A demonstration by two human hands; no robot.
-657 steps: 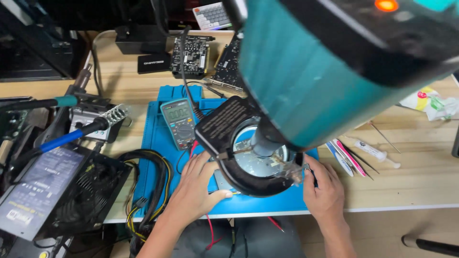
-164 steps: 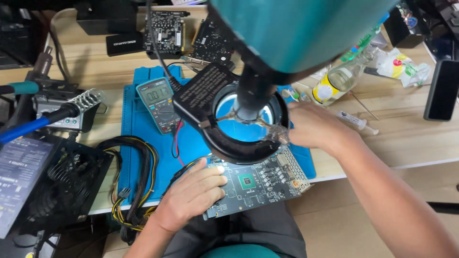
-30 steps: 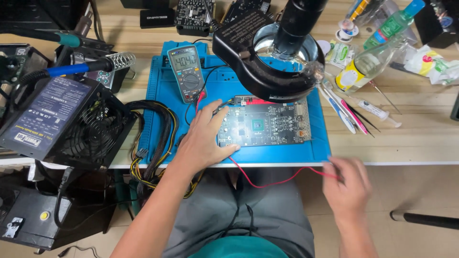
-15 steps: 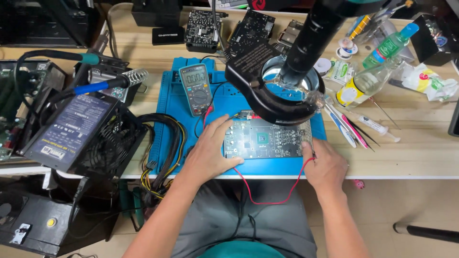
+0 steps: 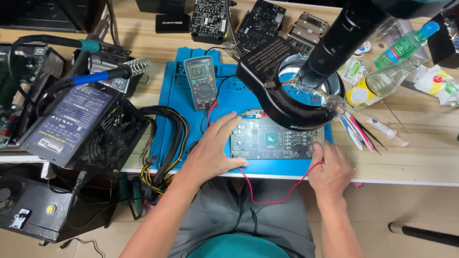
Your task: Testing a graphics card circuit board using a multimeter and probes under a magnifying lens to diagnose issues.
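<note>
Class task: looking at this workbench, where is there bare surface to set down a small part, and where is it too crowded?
Bare wood shows on the table right of the tweezers and syringe, and in a narrow strip between the soldering iron and the blue mat. It is crowded around the circuit board, the multimeter, under the microscope ring light, and by the power supply.

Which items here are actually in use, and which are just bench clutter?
In use:
left hand resting on the circuit board
right hand holding the red lead at the board's edge
multimeter
blue mat

Lying about:
soldering iron
power supply
bottles
spare boards
</note>
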